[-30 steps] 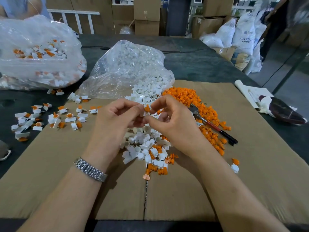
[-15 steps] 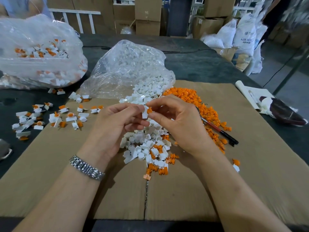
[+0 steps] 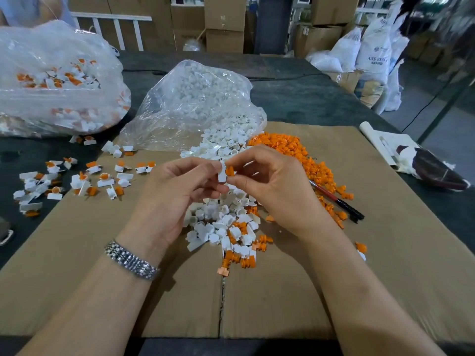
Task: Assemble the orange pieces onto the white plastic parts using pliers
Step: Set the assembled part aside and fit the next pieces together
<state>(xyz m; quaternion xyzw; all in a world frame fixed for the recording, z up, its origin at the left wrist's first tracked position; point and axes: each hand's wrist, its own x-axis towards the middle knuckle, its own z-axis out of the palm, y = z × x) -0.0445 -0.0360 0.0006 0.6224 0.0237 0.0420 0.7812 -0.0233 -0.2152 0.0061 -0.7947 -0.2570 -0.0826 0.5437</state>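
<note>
My left hand (image 3: 177, 191) pinches a small white plastic part (image 3: 222, 173) between thumb and fingers. My right hand (image 3: 276, 183) pinches an orange piece (image 3: 229, 171) and holds it against that white part, above the middle of the cardboard. Under the hands lies a heap of loose white parts (image 3: 221, 222) mixed with orange ones. A long pile of orange pieces (image 3: 300, 155) runs to the right of it. The pliers (image 3: 339, 201), with red and black handles, lie on the cardboard beside that pile, untouched and partly hidden by my right hand.
A clear bag of white parts (image 3: 195, 104) lies open behind the hands. A second bag (image 3: 56, 80) at the far left holds assembled pieces. Several assembled pieces (image 3: 77, 178) are scattered left. The cardboard sheet (image 3: 385, 265) covers a dark table. A rolled paper bundle (image 3: 416, 160) sits right.
Both hands have lifted a little and turned the parts. The orange piece now sits clearly against the white part between the fingertips.
</note>
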